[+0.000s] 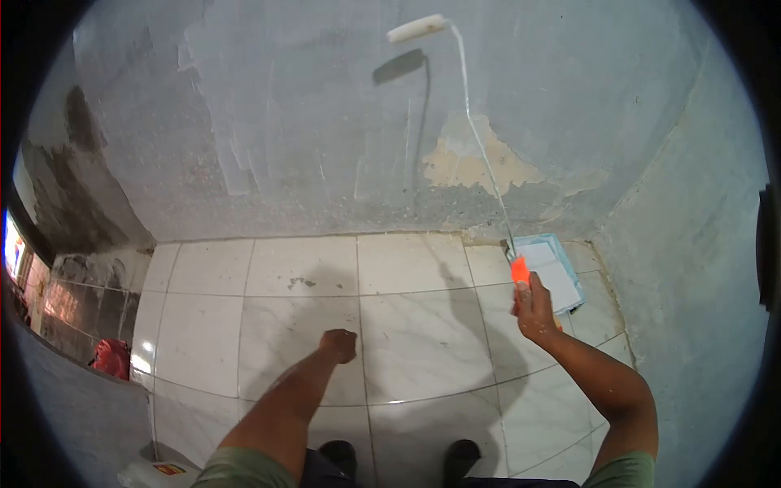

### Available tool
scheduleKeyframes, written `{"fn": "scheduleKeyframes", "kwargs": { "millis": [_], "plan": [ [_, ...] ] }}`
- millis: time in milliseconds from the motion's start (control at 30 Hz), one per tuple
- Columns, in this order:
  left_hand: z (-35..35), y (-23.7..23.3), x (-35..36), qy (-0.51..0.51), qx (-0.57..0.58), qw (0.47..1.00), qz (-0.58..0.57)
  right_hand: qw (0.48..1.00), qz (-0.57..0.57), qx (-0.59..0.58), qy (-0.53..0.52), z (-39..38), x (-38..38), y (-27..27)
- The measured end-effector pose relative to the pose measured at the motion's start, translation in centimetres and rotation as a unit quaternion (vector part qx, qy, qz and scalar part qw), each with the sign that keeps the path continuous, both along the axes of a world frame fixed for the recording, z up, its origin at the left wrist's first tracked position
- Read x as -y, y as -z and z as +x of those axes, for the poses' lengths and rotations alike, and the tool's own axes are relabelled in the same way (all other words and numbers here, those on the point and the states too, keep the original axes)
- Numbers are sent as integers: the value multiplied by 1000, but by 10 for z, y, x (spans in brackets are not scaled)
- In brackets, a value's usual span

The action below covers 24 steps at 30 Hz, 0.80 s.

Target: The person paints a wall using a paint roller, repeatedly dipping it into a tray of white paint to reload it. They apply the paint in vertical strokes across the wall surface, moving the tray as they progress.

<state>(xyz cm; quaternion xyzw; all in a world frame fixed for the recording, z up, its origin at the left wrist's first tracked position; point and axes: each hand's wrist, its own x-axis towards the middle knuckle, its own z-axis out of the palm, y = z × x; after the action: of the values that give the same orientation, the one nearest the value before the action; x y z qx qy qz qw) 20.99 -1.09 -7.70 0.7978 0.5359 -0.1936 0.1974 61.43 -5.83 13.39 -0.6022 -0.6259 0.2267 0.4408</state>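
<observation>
My right hand is wrapped round the orange handle of a paint roller. Its long, thin metal rod reaches up and away, and the white roller head is raised in front of the grey wall, casting a shadow on it. Just beyond this hand, a light blue paint tray with white paint in it sits on the floor by the wall. My left hand hangs over the floor tiles with its fingers curled closed, and nothing shows in it.
The grey wall ahead has a bare beige patch and rough edges. Another wall rises close on the right. Below are white floor tiles and my dark shoes. A red item and a white container are at the left.
</observation>
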Motion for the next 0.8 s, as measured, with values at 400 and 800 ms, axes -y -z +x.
{"fn": "scheduleKeyframes", "kwargs": {
  "millis": [400,800],
  "plan": [
    [-64,-9,32,-4,-66,998,-11,991,-119,-2,54,18,130,186],
    [-40,-126,63,-8,32,996,86,991,-68,-82,84,-2,64,255]
  ]
}}
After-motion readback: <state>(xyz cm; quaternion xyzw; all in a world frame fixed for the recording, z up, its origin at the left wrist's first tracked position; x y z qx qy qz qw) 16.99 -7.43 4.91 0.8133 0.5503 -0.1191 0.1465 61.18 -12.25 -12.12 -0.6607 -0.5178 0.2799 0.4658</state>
